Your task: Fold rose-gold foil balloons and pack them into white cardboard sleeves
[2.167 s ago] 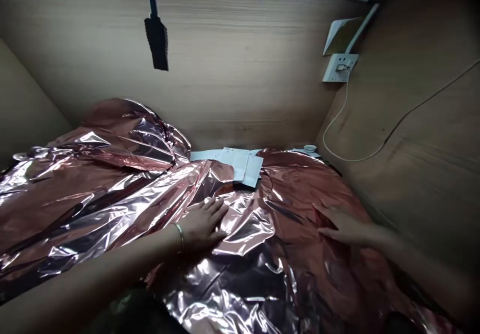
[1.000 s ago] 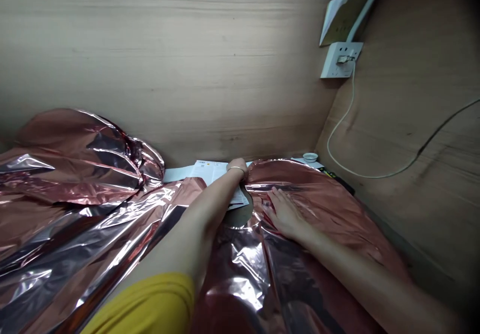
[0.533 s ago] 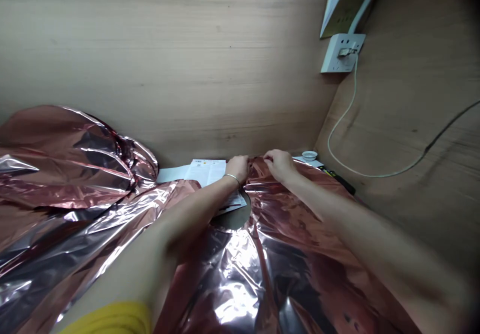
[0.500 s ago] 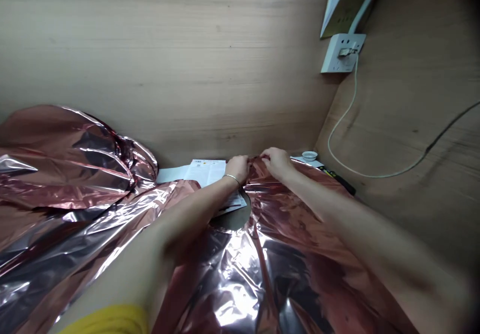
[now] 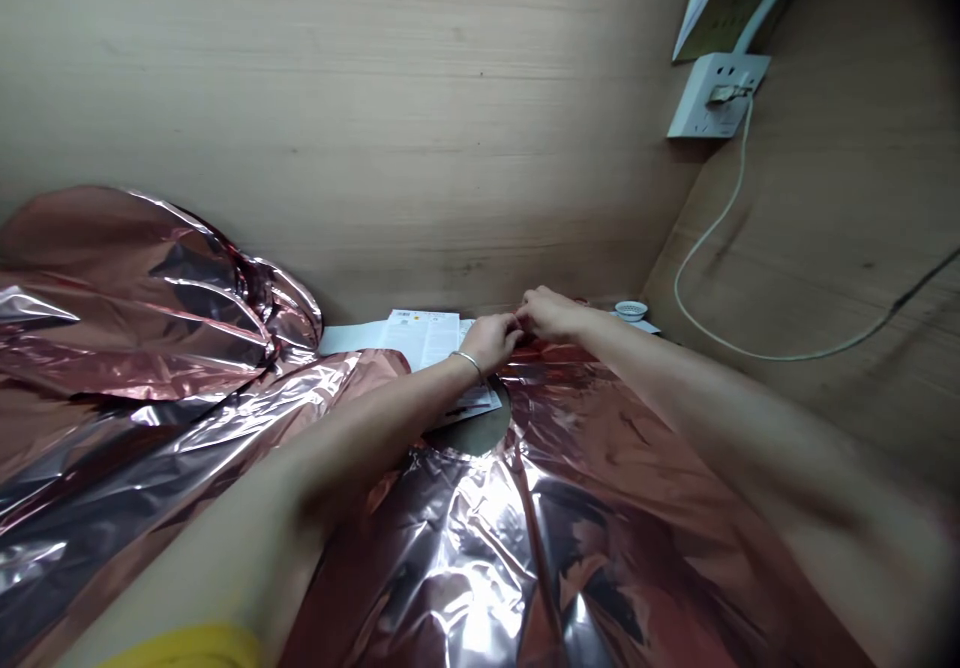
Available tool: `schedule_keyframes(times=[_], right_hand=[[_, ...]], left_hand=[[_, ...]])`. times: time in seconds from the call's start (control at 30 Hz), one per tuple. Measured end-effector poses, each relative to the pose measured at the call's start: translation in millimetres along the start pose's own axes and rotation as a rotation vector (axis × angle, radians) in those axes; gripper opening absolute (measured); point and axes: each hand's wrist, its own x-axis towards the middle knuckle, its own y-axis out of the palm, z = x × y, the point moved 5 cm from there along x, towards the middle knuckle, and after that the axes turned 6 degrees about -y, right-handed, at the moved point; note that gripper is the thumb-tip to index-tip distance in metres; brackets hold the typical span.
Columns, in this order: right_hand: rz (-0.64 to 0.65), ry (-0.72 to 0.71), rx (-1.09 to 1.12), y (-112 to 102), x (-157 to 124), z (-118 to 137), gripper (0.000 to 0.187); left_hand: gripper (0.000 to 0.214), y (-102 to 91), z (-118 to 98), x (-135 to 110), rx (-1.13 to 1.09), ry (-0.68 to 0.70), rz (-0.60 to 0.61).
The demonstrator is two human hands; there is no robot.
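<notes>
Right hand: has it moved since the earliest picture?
Yes. Against the wall socket, the right hand has gone left and forward, toward the back wall; it was almost straight below the socket and is now well left of it.

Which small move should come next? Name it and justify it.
Probably draw the right hand rightward along the pink foil's far edge, with the left hand steadying it: both hands' fingertips meet near that edge, and the foil below looks creased. Whether they grip it is hidden.
</notes>
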Motion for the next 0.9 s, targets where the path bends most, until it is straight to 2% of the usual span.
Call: schedule_keyframes(times=[0.1, 0.2, 0.37, 0.43, 0.53, 0.63, 0.7, 0.8, 0.9], right_hand=[[-0.045, 0.020, -0.010, -6.5, -3.7, 1.1, 0.015], [-0.096, 0.040, 0.007, -13.2, -6.4, -0.7, 0.018], [0.002, -0.009, 0.128, -13.3, -15.0, -16.7, 0.036], [0.041, 0.002, 0.133, -12.8, -21.5, -26.5, 0.034], [0.028, 0.057, 0.080, -18.3, -35.0, -32.0, 0.014], [-0.021, 0.048, 0.044, -35.4, -52.8, -18.1, 0.012], [-0.026, -0.002, 0.050, -52.0, -64.1, -4.9, 0.020], [-0.009, -0.081, 0.169, -76.3, -73.0, 7.5, 0.041], [0.155, -0.068, 0.325, -76.5, -71.2, 14.6, 0.045]], left_hand=[[0.014, 2.3, 2.1, 0.7, -0.023, -0.039, 0.019], [0.023, 5.8, 8.1, 3.4, -0.048, -0.093, 0.079], [0.032, 6.7, 8.3, 3.8, -0.145, -0.109, 0.169], [0.039, 4.2, 3.2, 1.9, -0.188, -0.096, 0.169], [0.036, 2.1, -9.2, -1.6, -0.229, -0.055, 0.148], [0.036, 3.3, -24.5, -5.6, -0.230, -0.015, 0.113], [0.027, 4.2, -36.3, -10.3, -0.219, 0.021, 0.110], [0.029, 2.1, -58.4, -24.3, -0.207, 0.143, 0.164], [0.026, -1.1, -82.9, -48.7, -0.165, 0.326, 0.251]])
